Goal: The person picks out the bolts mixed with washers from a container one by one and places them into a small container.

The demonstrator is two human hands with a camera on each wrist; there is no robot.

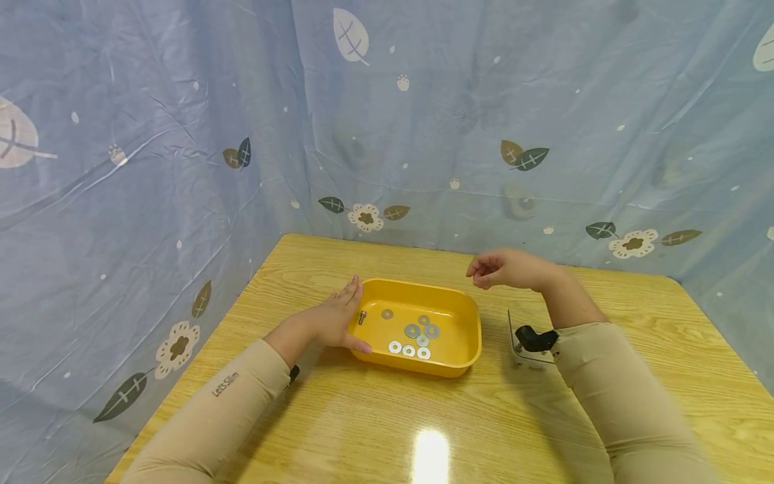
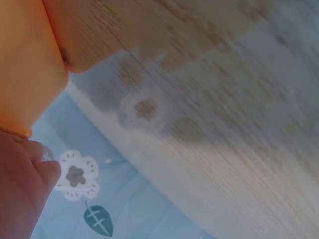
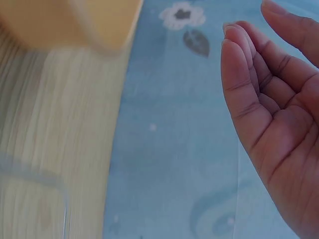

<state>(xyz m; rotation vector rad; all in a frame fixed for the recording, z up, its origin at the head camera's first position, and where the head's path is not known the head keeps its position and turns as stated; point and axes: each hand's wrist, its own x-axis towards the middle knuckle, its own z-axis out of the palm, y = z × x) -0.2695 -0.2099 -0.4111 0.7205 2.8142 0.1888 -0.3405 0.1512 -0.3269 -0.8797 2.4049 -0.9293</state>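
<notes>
A yellow plastic tray [image 1: 417, 366] sits on the table with several flat metal washers [image 1: 412, 331] and one small bolt [image 1: 362, 316] inside. The bolt lies near the tray's left wall, and the washers are spread over its middle and front. My left hand [image 1: 332, 319] rests against the tray's left end, fingers straight along the rim and thumb at the front left corner. Beyond the tray's right end, my right hand [image 1: 510, 269] is raised above the table. Its fingers are loosely bent, and the palm [image 3: 284, 134] holds nothing in the right wrist view.
To the right of the tray stands a clear see-through container [image 1: 512, 336], partly hidden under my right wrist, with small metal pieces in it. A blue patterned curtain [image 1: 423, 134] hangs behind the wooden table [image 1: 338, 423] and along its left side.
</notes>
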